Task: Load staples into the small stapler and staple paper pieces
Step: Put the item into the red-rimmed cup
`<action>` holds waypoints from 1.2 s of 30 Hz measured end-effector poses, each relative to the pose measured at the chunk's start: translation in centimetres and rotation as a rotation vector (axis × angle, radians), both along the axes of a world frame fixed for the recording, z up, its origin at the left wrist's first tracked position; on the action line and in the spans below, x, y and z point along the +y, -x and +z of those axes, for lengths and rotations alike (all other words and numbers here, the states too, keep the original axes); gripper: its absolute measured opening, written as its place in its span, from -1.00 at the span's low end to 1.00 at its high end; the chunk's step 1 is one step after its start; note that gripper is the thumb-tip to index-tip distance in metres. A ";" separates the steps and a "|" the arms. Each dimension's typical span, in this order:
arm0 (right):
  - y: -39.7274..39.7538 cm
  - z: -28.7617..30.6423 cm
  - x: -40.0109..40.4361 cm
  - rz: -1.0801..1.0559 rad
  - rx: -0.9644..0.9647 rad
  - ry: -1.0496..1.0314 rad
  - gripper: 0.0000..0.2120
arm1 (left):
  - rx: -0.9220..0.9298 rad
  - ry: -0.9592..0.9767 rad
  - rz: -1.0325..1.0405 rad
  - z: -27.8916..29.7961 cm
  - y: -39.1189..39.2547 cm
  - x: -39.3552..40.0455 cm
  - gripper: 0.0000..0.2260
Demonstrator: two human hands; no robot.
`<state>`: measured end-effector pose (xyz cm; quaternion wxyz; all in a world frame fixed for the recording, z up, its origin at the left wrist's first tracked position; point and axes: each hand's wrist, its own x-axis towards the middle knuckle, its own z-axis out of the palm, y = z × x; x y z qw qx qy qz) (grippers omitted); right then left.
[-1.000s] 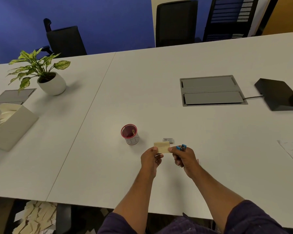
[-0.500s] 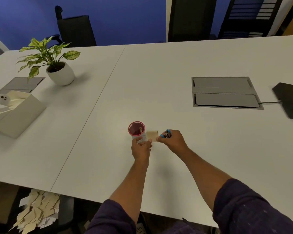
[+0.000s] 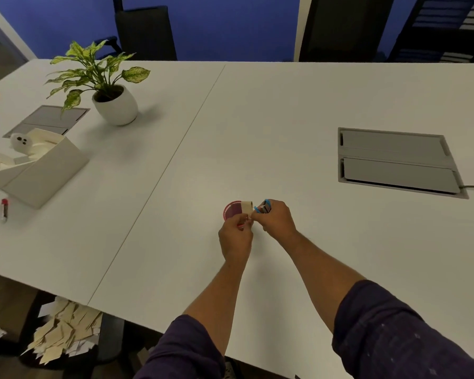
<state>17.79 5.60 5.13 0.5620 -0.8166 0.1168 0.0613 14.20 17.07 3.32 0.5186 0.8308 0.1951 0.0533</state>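
My left hand [image 3: 235, 236] pinches a small beige paper piece [image 3: 247, 205] and holds it upright over the red-rimmed cup [image 3: 231, 210]. My right hand [image 3: 278, 218] grips the small blue stapler [image 3: 263, 208], whose jaws touch the paper's right edge. The two hands meet near the middle of the white table [image 3: 285, 110]. The cup's lower part is hidden behind my left hand. The staple box is not visible.
A potted plant [image 3: 112, 90] and an open white box [image 3: 36, 165] with paper stand at the left. A red-capped marker [image 3: 4, 210] lies near the left edge. A grey cable hatch [image 3: 394, 162] sits at the right. Paper scraps [image 3: 63, 333] fill a bin below.
Both hands moved away from me with the paper and stapler, up to and over the cup. The paper turned from lying flat between the hands to standing upright.
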 end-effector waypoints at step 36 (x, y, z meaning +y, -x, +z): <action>-3.3 -4.5 3.8 0.076 0.077 0.423 -0.46 | 0.047 -0.132 -0.014 -3.7 -1.7 2.4 -0.87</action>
